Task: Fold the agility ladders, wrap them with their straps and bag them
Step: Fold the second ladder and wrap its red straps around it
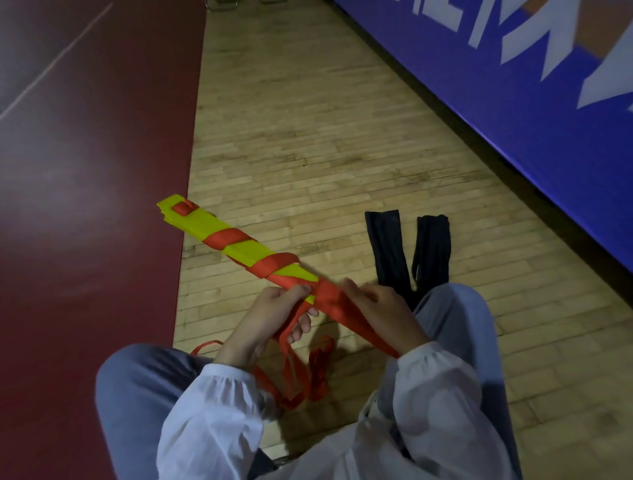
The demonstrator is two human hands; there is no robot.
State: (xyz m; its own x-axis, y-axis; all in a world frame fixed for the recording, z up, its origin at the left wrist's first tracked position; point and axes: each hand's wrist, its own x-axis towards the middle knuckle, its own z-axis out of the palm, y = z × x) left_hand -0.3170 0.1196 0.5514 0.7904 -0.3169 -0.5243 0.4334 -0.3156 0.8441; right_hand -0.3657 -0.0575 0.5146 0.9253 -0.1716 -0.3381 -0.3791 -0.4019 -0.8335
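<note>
A folded stack of yellow ladder rungs slants from the centre-left down toward my hands, with a red strap wound round it in several turns. My left hand grips the near end of the stack with strap strands running between its fingers. My right hand holds a taut length of strap that runs under its palm toward my right sleeve. Loose red strap hangs in loops between my knees. Two flat black bags lie on the floor just beyond my right knee.
I sit on a wooden plank floor. A dark red mat covers the left side. A blue padded barrier with white lettering runs diagonally along the right. Metal chair legs show at the top edge.
</note>
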